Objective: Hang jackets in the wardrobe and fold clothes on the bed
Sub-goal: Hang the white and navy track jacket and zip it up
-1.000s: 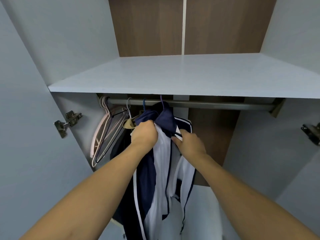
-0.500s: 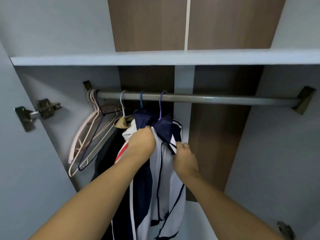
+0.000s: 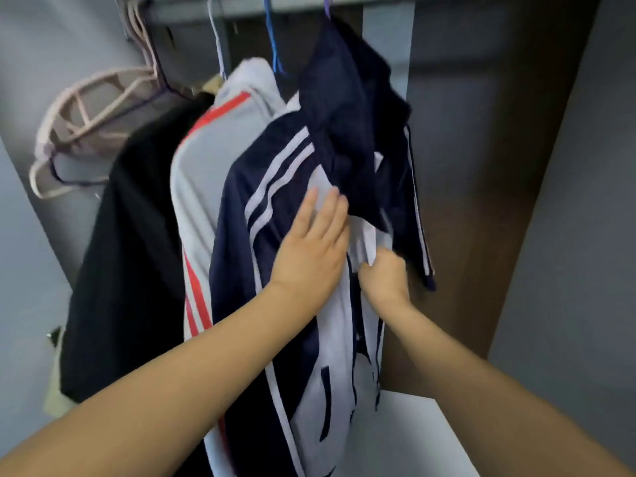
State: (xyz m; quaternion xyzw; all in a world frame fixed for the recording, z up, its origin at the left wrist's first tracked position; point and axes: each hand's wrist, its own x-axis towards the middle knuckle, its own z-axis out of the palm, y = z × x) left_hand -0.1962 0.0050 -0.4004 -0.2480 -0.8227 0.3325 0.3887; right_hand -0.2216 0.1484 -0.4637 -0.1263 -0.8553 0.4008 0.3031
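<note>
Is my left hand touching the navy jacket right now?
Touching. In the head view the left hand lies flat with straight fingers on the front of the navy jacket, its fingertips reaching the white panel, with no gap showing.

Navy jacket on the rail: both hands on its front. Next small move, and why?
Probably draw the right hand down, pulling the white front edge it pinches straight, while the flat left hand steadies the panel. The navy jacket already hangs on its purple hanger, but its front looks bunched and twisted beside the grey jacket.
</note>
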